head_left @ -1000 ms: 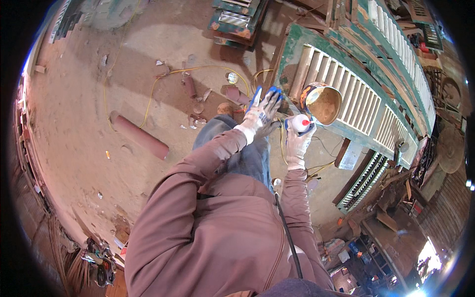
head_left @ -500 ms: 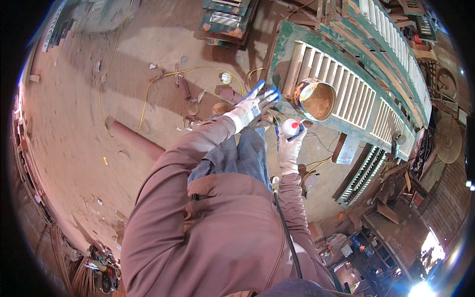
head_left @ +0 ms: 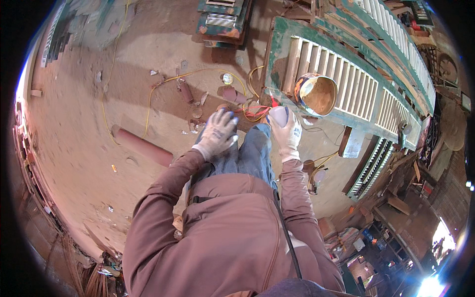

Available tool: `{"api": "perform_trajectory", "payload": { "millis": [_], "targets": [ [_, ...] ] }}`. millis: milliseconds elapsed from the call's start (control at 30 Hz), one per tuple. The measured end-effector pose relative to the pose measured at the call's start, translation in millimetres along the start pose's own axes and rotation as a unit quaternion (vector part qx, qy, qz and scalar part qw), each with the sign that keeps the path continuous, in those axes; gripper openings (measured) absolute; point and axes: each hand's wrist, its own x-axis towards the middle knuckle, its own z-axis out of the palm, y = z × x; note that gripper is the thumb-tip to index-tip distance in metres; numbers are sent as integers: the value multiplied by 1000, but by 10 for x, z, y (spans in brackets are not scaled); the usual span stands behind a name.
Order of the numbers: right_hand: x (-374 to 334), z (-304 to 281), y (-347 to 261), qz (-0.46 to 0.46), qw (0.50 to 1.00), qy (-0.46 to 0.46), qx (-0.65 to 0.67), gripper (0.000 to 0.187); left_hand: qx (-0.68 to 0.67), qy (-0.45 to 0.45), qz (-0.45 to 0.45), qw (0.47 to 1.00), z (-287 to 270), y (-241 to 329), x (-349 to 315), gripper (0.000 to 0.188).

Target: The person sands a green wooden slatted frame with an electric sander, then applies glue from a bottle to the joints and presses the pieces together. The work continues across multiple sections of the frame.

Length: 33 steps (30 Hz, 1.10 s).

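My right hand [head_left: 288, 133], in a white glove with blue fingertips, is wrapped round a white squeeze bottle [head_left: 278, 115]. The bottle's red cap points away from me, at the near left corner of a louvred shutter [head_left: 282, 54] with a worn green frame. Over my left thigh, my left hand [head_left: 216, 132] wears a matching glove. Its fingers are stretched forward, slightly blurred, and nothing shows in them. A tin can [head_left: 330, 103] with brown contents stands on the shutter's pale slats, just beyond my right hand.
More green shutters [head_left: 381, 54] are stacked at the right, and another pile [head_left: 222, 22] lies at the far side. A yellow cord [head_left: 200, 71] winds across the dusty floor. A reddish-brown roll [head_left: 143, 146] lies at my left, with scraps scattered near my feet.
My left hand has drawn back from the shutter's corner to over my thigh. My right hand has tipped the bottle, so its red cap now points away from me.
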Motion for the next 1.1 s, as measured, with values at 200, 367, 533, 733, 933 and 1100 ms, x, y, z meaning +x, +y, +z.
{"api": "perform_trajectory", "payload": {
  "millis": [200,367,533,733,933,1100],
  "targets": [
    [6,40,-92,-26,999,13,-16,76,-23,69,-153,986,80,-394,-383,45],
    [10,68,-52,-38,999,26,-20,74,-46,110,-210,970,144,-416,-405,38],
    [16,48,29,-27,999,45,-14,73,-85,128,-231,961,246,-329,-335,30],
    [1,-48,44,41,999,36,6,71,-83,127,-232,961,256,-290,-329,24],
    [-20,-13,135,46,998,40,24,71,-92,148,-255,951,368,-409,-411,23],
    [-17,-17,37,38,999,16,13,72,-88,150,-260,950,397,-434,-439,24]
  ]
}}
